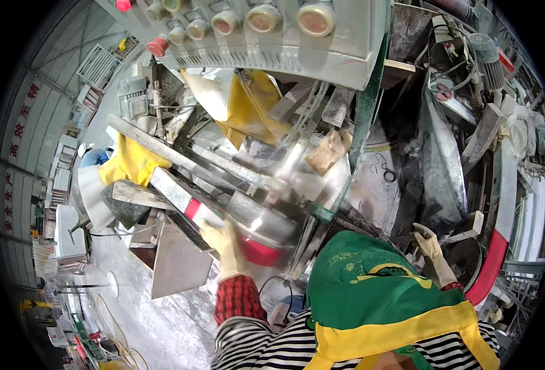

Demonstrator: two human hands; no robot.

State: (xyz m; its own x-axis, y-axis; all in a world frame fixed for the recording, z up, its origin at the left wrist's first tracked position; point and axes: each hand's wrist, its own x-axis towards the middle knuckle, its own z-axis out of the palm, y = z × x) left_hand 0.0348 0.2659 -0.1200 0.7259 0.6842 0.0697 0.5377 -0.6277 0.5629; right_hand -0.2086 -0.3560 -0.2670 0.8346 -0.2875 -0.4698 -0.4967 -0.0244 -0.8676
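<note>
Amid a crowded workshop, you work in a green-and-yellow apron (371, 277) and a striped shirt (247, 342), with both gloved hands forward. Your left hand (224, 242), in a cream glove below a red plaid cuff (240, 299), reaches up with its fingers partly bent at the near side of a rounded grey machine part (260, 216) with a red lower band. The part sits just right of that hand, blurred; whether your fingers grip it or only rest there, you cannot tell from this angle. Your right hand (431, 246), also gloved, is loosely curled well apart on the other side of the apron, near the lower end of a long, scuffed metal panel (440, 179) and left of a pale block (466, 227); whether it grasps anything cannot be told. Farther right curves a bar (489, 262) with a red section. Above you hangs a pale control box (272, 46) lined with round buttons. Yellow sheeting (133, 161) drapes at left, beyond a flat, angled board (180, 262) over the dusty floor (143, 320).
</note>
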